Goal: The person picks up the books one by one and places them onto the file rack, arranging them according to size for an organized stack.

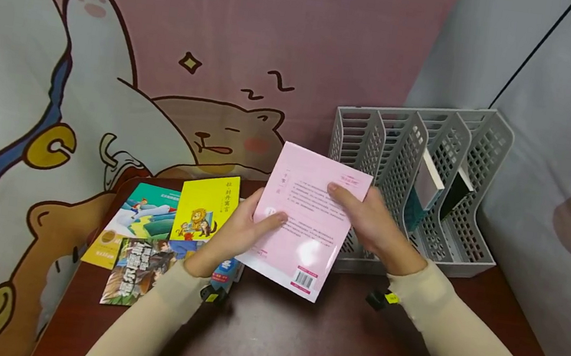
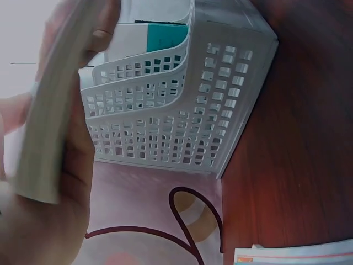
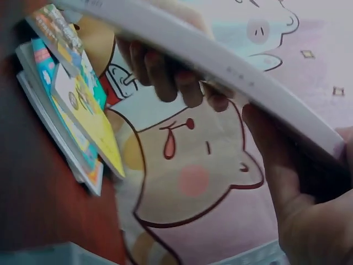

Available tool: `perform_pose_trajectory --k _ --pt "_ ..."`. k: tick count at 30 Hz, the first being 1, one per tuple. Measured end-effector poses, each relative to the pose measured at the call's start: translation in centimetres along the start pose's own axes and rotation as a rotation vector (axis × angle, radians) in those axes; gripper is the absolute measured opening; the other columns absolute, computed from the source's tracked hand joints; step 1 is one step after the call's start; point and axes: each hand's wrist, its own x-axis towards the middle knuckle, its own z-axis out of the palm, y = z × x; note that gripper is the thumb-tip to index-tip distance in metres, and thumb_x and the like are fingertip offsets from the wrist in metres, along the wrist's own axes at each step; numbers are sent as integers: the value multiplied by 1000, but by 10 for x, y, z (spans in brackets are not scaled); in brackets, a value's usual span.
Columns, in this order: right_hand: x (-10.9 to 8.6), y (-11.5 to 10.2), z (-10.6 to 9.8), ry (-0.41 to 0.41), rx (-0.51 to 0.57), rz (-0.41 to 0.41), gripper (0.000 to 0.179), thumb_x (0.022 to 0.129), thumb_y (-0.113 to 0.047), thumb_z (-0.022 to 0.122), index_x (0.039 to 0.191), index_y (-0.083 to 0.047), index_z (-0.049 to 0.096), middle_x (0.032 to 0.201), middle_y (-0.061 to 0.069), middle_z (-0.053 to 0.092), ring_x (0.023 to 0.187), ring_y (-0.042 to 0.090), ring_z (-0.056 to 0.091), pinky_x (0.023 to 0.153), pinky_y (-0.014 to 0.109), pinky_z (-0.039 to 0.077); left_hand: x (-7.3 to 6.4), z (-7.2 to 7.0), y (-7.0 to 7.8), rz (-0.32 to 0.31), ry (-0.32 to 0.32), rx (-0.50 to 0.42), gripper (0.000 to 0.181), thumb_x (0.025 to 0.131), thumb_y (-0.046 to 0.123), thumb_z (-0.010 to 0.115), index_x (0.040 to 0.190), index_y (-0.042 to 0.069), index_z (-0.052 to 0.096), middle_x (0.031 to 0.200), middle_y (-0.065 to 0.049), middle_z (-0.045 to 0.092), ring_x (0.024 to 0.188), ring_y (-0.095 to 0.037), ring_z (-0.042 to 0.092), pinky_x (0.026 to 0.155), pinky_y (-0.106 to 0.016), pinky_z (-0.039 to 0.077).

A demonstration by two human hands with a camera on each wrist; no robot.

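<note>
A pink book (image 1: 309,204) with a barcode at its lower corner is held up tilted above the table, between both hands. My left hand (image 1: 239,229) grips its left edge, thumb lying across the cover. On the upper right edge, my right hand (image 1: 376,222) pinches it with the thumb on top. The left wrist view shows the book's page edge (image 2: 49,121) in the left hand. From the right wrist, the spine (image 3: 220,63) runs across the view, with fingers of the left hand (image 3: 165,72) under the book and the right hand (image 3: 309,215) at its near end.
A grey perforated file rack (image 1: 467,265) stands at the back right, with a white-and-teal book (image 1: 425,189) and a dark book (image 1: 457,193) in separate slots. Left on the brown table (image 1: 265,342) lie a yellow book (image 1: 204,206), a green book (image 1: 148,208) and a comic-style book (image 1: 135,272), overlapping.
</note>
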Motion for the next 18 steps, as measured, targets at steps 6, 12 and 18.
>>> perform_pose_trajectory --k 6,12,18 --pt "-17 -19 1 130 -147 -57 45 111 -31 68 145 -2 65 116 19 82 83 17 84 70 38 69 8 8 -2 33 44 41 46 107 35 76 146 20 57 117 -10 81 86 -27 84 69 -47 69" --pt "-27 -31 0 159 -107 -54 45 111 -30 67 146 -2 64 115 14 82 86 17 84 72 40 70 14 16 3 66 47 56 44 106 37 76 143 20 58 115 -9 81 85 -26 84 69 -46 69" --pt "-40 -37 -7 211 -244 -156 39 109 -30 72 137 -2 73 112 15 85 83 15 84 68 36 69 19 21 -1 58 8 96 41 107 41 75 143 24 66 117 -6 82 90 -22 83 74 -40 69"
